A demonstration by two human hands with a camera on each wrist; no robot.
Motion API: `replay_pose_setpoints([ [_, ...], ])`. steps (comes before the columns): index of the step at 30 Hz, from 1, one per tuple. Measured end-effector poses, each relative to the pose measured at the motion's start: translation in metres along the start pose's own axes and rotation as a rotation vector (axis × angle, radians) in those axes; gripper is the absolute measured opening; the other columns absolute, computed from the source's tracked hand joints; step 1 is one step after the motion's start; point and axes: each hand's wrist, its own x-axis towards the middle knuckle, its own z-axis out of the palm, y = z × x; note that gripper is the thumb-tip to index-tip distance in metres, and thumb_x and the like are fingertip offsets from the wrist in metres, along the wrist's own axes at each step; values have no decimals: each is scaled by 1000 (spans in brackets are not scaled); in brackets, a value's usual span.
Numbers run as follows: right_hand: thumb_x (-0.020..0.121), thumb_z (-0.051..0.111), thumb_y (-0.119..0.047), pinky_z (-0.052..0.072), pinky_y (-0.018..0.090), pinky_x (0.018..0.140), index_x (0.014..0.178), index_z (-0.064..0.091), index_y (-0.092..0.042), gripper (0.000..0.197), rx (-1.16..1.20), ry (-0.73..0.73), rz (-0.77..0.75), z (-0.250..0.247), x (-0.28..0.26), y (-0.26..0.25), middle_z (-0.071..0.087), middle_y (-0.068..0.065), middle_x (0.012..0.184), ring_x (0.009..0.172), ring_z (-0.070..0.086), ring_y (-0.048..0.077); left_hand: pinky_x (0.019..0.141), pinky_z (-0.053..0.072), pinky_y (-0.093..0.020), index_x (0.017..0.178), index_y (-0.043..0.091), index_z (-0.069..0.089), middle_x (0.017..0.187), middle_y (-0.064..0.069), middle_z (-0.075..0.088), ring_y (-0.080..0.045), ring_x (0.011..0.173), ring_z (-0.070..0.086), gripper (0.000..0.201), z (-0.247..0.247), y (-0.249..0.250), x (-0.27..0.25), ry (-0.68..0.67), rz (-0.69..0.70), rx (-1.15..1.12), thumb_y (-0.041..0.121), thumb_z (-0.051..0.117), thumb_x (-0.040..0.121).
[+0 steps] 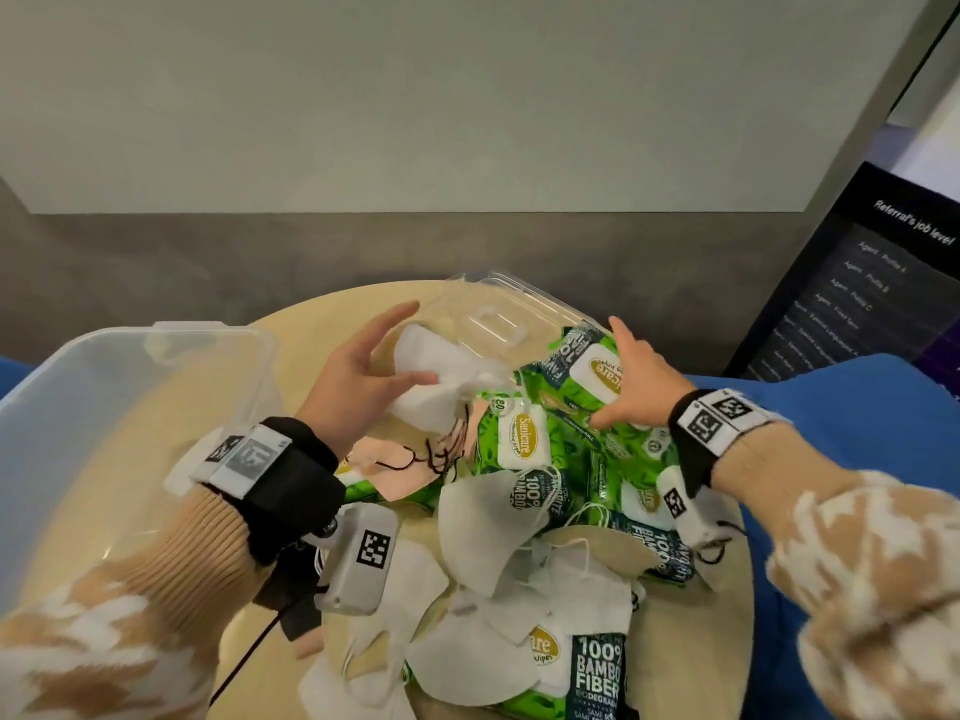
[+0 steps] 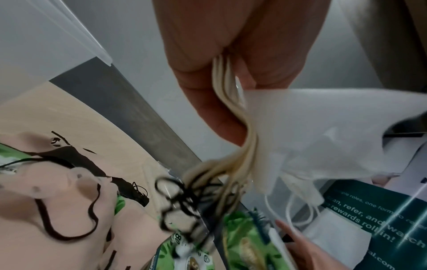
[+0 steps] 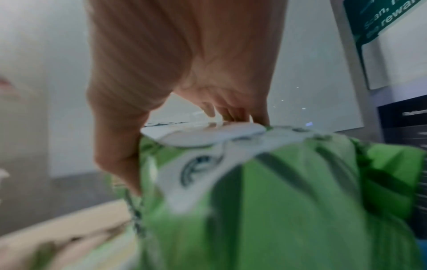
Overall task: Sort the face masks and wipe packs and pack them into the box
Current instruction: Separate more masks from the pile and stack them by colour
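My left hand (image 1: 410,345) holds a small stack of white face masks (image 1: 441,392) between thumb and fingers, above the far side of the pile. The left wrist view shows the masks (image 2: 312,127) with their ear loops (image 2: 233,117) hanging from my fingers (image 2: 208,91). My right hand (image 1: 610,371) grips a green wipe pack (image 1: 571,387) at the pile's far right. Its thumb (image 3: 120,146) lies along the pack (image 3: 254,201) and its fingers curl over the far edge. A translucent box (image 1: 78,407) stands open at the left.
More white masks (image 1: 483,532), a pink mask (image 1: 400,475) with dark loops and several green wipe packs (image 1: 524,444) are heaped on the round wooden table (image 1: 311,330). A clear lid (image 1: 498,314) lies behind the pile. A dark sign (image 1: 857,283) stands at the right.
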Motion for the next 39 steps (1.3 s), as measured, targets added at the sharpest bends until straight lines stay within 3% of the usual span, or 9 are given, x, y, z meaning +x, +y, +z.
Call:
replay_pose_setpoints([
  [4, 64, 86, -34, 32, 46, 110, 151, -8, -14, 130, -2, -14, 91, 36, 16, 23, 27, 18, 151, 137, 31, 33, 84, 31, 6, 137, 40, 37, 130, 33, 37, 25, 105, 42, 74, 0, -1, 0, -71, 95, 100, -3, 64, 83],
  [8, 67, 85, -35, 27, 43, 114, 152, -4, -14, 124, 48, -21, 73, 39, 17, 31, 24, 17, 153, 140, 27, 32, 88, 40, -2, 124, 37, 54, 123, 28, 50, 13, 108, 50, 59, -2, -1, 0, -117, 88, 118, -6, 60, 85],
  [12, 71, 80, -42, 22, 36, 115, 152, 12, -14, 109, 42, -35, 3, 32, 1, 31, 23, 12, 154, 141, 25, 26, 69, 56, -20, 99, 27, 70, 100, 7, 69, -3, 78, 66, 33, 3, 0, -5, -96, -62, 8, -2, 57, 89],
  [17, 69, 81, -42, 20, 30, 116, 140, 42, -32, 82, 101, -90, -365, 36, -52, -7, 30, -5, 150, 137, 25, 8, 65, 56, -30, 101, 16, 71, 94, -6, 70, -19, 75, 64, 23, 3, 2, -7, -15, -100, -20, 0, 59, 89],
  [22, 61, 83, -51, 16, 38, 119, 144, 30, -43, 99, -178, -467, -625, 84, -97, -39, 10, -13, 157, 142, 14, 14, 61, 55, -25, 98, 16, 71, 94, -6, 70, -12, 69, 64, 23, 2, 4, -12, -4, -105, -27, 0, 59, 88],
  [27, 61, 85, -47, 10, 39, 120, 151, -1, -33, 125, -242, -601, -505, 137, -111, -32, -11, -9, 160, 147, 1, 17, 61, 55, -29, 93, 21, 71, 88, -5, 70, -16, 67, 64, 28, 2, 3, -24, -20, -106, -28, -3, 58, 88],
  [30, 71, 79, -47, 8, 29, 118, 152, -1, -32, 115, -74, -645, -402, 144, -118, -28, 4, -4, 160, 147, 7, 16, 62, 53, -28, 94, 20, 72, 87, -7, 70, -17, 68, 62, 28, -1, 1, -30, -24, -95, -5, -3, 57, 89],
  [34, 91, 61, -24, 29, 27, 112, 140, 46, -24, 51, 139, -479, -299, 132, -113, -32, 50, 1, 142, 130, 45, 16, 58, 53, -20, 97, 15, 71, 84, 1, 69, -7, 61, 63, 26, -2, 1, -36, -31, -114, -10, -4, 55, 90],
  [39, 100, 44, -25, 26, 1, 68, 129, 57, -20, 32, 21, -343, -262, 104, -120, -38, 58, -1, 128, 119, 50, 14, 61, 53, -22, 95, 19, 71, 86, 4, 70, -8, 64, 63, 27, -2, 1, -38, -19, -107, -18, -3, 56, 89],
])
